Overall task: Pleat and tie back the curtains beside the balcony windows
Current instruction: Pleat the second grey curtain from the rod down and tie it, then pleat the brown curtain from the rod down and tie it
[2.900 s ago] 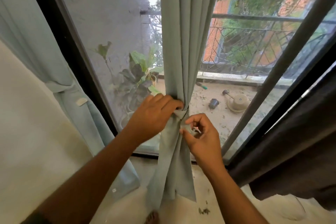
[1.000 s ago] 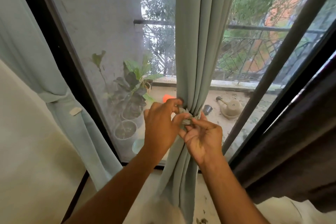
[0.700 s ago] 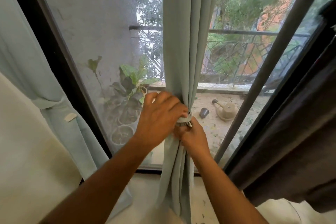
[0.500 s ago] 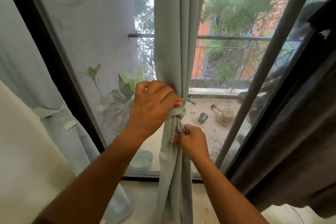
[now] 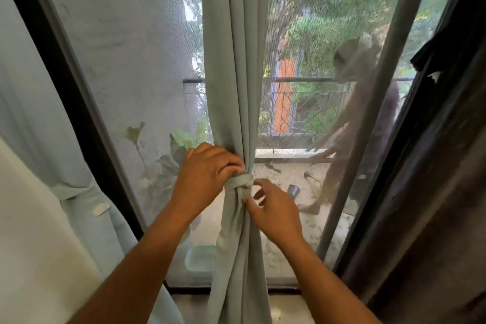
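A pale green curtain (image 5: pixel 234 66) hangs gathered in pleats in front of the balcony window. A matching fabric tie-back (image 5: pixel 240 181) is knotted around its waist. My left hand (image 5: pixel 205 179) grips the gathered curtain and the tie at the left of the knot. My right hand (image 5: pixel 273 210) is just below and right of the knot, thumb and forefinger pinching the tie's hanging end, the other fingers loose. A second pale curtain (image 5: pixel 79 192) at the left edge hangs tied back with its own band.
A dark curtain (image 5: pixel 431 205) hangs at the right beside the black window frame (image 5: pixel 389 102). Behind the mesh screen the balcony holds potted plants (image 5: pixel 168 155), small pots and a railing. A faint reflection of a person shows in the glass at right.
The view has tilted upward. The tie is now knotted round the curtain. My right hand has slipped from behind the knot to its lower right; my left hand keeps its grip.
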